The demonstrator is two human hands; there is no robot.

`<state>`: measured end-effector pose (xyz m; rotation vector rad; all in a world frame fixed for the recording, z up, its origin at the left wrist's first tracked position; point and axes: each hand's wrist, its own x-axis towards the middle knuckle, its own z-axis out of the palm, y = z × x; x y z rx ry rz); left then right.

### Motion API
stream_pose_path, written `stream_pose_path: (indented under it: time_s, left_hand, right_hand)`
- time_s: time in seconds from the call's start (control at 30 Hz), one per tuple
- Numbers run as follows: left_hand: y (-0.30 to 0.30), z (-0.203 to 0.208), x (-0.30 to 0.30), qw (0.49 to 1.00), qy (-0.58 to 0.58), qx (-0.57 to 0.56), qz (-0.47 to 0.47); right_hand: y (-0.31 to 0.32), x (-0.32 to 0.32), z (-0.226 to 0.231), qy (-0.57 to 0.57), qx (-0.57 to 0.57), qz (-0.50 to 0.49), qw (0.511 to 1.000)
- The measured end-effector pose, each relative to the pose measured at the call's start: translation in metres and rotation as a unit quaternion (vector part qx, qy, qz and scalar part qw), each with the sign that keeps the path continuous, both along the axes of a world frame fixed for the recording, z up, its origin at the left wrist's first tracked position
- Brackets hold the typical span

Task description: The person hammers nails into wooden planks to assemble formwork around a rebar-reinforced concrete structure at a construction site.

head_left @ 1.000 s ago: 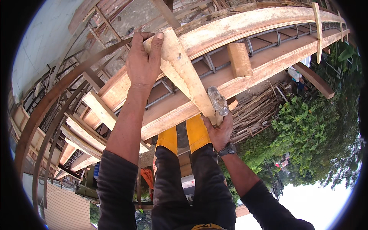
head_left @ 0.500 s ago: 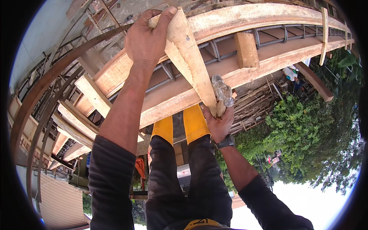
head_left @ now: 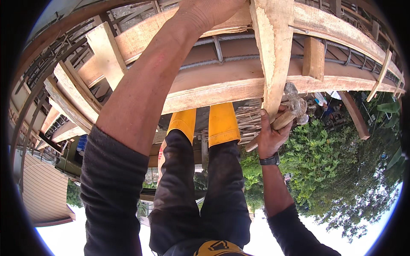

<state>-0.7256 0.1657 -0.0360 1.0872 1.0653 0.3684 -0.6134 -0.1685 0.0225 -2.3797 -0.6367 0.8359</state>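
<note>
A short wooden board [head_left: 275,47] with one rough, splintered edge lies crosswise over a long timber trough [head_left: 213,94]. Steel reinforcing bars [head_left: 218,50] run inside the trough. At the far end of the board, my left hand [head_left: 209,12] closes on it, its fingers largely cut off by the upper picture edge. My right hand [head_left: 272,138] is closed round the wooden handle of a hammer [head_left: 295,104], with the thumb against the board's near end. The hammer's worn grey metal head sticks up beside the board.
A wooden block [head_left: 313,59] and a thin strip of wood [head_left: 379,77] span the trough on the right. Several timber pieces [head_left: 106,53] jut out on the left. Yellow boots [head_left: 224,123] stand below the trough; leafy bushes [head_left: 314,149] grow at right.
The board has shifted right along the trough and now stands more upright in view. Both hands and the hammer moved right with it; the view has shifted too.
</note>
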Motion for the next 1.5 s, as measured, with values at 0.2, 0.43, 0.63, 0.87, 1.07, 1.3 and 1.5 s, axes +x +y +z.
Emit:
stream_pose_path:
  time_s: [0.2, 0.43, 0.63, 0.87, 1.07, 1.3, 1.5]
  left_hand:
    - [-0.002, -0.012, -0.008, 0.993, 0.066, 0.092, 0.025]
    - [-0.003, 0.005, -0.011, 0.994, 0.034, 0.102, 0.025]
    - [-0.001, 0.001, -0.006, 0.993, 0.013, 0.114, 0.032]
    - [-0.008, -0.024, -0.004, 0.962, 0.037, 0.251, 0.102]
    - [-0.005, -0.018, 0.000, 0.967, 0.128, 0.211, 0.064]
    - [-0.006, -0.006, 0.003, 0.960, 0.159, 0.230, 0.020]
    - [-0.005, -0.003, 0.007, 0.959, 0.197, 0.202, -0.001]
  right_hand:
    - [0.016, -0.005, 0.003, 0.015, 0.036, -0.031, 0.999]
    - [0.011, -0.002, 0.012, 0.026, 0.025, -0.013, 0.999]
    - [0.005, -0.016, 0.004, 0.001, -0.002, 0.020, 1.000]
    - [0.009, -0.032, -0.003, 0.007, 0.031, -0.013, 0.999]
    - [0.006, -0.035, -0.014, -0.004, 0.024, -0.020, 0.999]
    - [0.001, -0.034, -0.020, -0.014, 0.019, -0.007, 1.000]
    - [0.009, -0.037, -0.018, 0.009, 0.052, -0.043, 0.998]
